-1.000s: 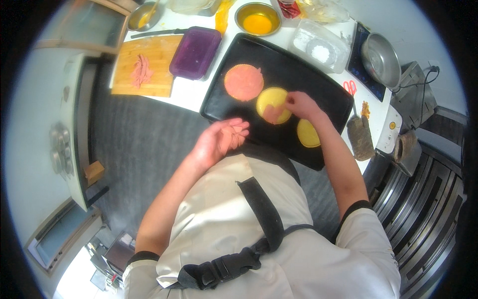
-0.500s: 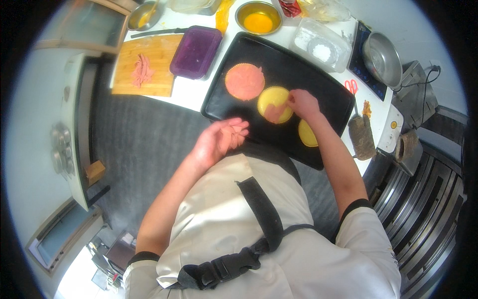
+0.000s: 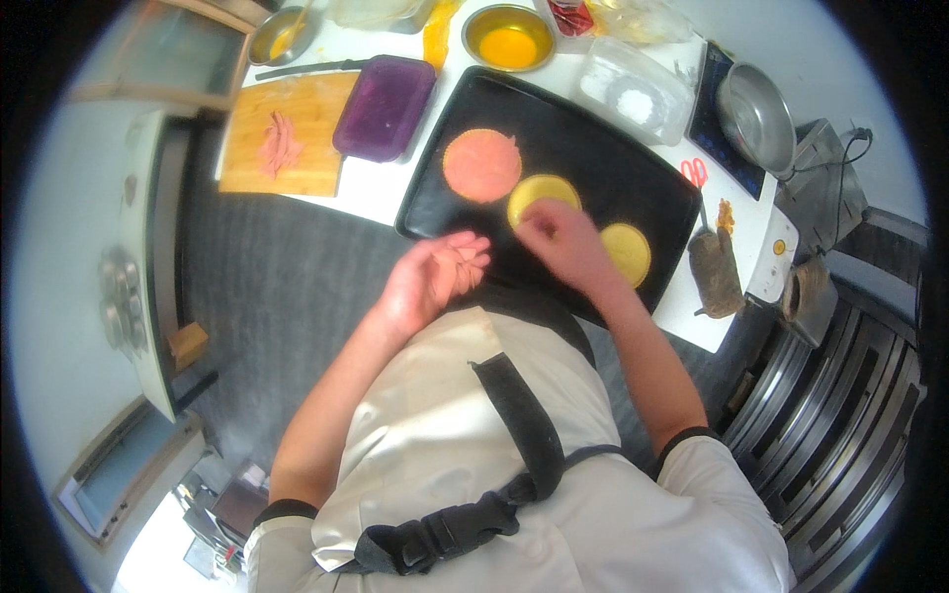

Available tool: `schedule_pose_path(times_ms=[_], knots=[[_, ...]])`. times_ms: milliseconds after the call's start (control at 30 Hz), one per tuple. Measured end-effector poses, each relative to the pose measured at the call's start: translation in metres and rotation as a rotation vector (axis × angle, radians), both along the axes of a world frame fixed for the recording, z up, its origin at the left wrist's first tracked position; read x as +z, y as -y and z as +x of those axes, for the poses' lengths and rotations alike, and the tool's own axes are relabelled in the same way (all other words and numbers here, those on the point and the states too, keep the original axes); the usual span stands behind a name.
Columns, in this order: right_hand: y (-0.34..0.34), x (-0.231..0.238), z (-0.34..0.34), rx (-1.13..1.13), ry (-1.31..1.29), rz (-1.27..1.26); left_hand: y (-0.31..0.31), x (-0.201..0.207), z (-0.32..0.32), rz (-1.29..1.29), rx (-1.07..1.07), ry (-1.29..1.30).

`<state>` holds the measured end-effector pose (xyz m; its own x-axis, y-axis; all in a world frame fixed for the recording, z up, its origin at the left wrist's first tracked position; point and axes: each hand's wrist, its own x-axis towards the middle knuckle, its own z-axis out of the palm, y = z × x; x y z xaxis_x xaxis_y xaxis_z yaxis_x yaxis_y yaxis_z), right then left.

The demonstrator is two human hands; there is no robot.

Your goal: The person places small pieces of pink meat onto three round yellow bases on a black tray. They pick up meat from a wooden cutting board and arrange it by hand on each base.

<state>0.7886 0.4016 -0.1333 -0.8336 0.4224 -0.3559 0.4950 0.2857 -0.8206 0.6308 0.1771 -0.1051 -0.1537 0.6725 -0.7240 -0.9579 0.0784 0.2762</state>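
On the black baking tray (image 3: 583,109) lie three round, crinkle-edged bases. The far left base (image 3: 481,165) is covered with thin pink slices that look like ham. My right hand (image 3: 568,242) is over the near edge of the middle yellow base (image 3: 544,192), its fingers curled together; what they hold, if anything, is hidden. To its right, the third yellow base (image 3: 626,254) is bare. Beside the tray's near left edge, my left hand (image 3: 430,282) is cupped palm up, with pink ham slices (image 3: 457,274) lying in it.
A wooden cutting board (image 3: 242,148) with ham strips (image 3: 281,145) stands left, beside a purple-filled container (image 3: 386,109). Behind the tray are a steel bowl of yellow liquid (image 3: 509,42) and a clear tub of white powder (image 3: 636,94). Red-handled scissors (image 3: 694,173) lie right, near a metal pan (image 3: 756,117).
My right hand has moved left and toward me, now covering the ham on the middle base and uncovering the third base. My left hand stays nearly still.
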Motion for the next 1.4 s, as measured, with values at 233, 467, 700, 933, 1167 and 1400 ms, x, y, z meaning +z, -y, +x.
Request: schedule_pose_path(times_ms=[233, 467, 700, 933, 1167, 1400], knots=[[0.051, 0.033, -0.022, 0.226, -0.19, 0.164, -0.004, -0.001, 0.002, 0.102, -0.059, 0.002], [0.059, 0.015, -0.026, 0.223, -0.215, 0.164, 0.007, -0.012, -0.004, 0.102, -0.083, 0.038], [0.051, 0.011, -0.025, 0.025, -0.168, -0.272, 0.004, -0.008, 0.002, 0.035, -0.069, -0.008], [-0.008, 0.002, -0.003, -0.067, -0.083, -0.357, 0.005, -0.006, 0.001, -0.049, -0.081, -0.016], [-0.079, -0.032, 0.02, -0.208, 0.01, 0.011, 0.007, -0.007, 0.002, -0.071, -0.085, -0.014], [-0.081, -0.058, 0.014, -0.009, 0.106, 0.035, 0.01, -0.012, 0.003, -0.082, -0.094, -0.016]])
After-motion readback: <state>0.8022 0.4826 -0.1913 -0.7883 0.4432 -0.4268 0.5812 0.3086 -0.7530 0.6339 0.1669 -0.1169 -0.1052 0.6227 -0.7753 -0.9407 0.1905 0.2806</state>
